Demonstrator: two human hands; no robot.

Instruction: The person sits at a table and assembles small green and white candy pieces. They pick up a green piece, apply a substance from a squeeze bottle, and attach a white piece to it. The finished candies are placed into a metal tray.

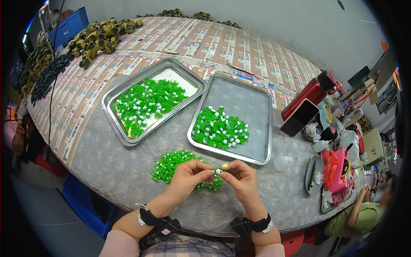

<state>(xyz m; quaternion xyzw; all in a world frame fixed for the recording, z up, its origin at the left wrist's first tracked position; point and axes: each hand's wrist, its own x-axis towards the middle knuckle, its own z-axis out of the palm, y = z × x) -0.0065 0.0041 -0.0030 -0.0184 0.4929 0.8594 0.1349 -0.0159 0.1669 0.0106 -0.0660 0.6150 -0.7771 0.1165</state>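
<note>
Over the front of the table, my left hand [186,180] and my right hand [245,185] meet, thumbs and forefingers closed on one small green plastic piece with a white, black-dotted eyeball [218,171]. The fingertips partly cover it. A yellowish wrap is on a right fingertip. Beneath and behind my left hand spreads a loose pile of small green pieces with white dots [169,166]. Beyond my hands lie two metal trays: the left tray [183,77] has a wide heap of green-and-white pieces, and the right tray [250,100] has a smaller heap at its near left.
To the right stand a red bottle [306,94] and a leaning phone [299,117], near a pink container [339,173] and assorted clutter. Yellow-and-black parts [100,38] are heaped at the far left, by a blue crate [70,28]. A person in green [359,220] sits at the right.
</note>
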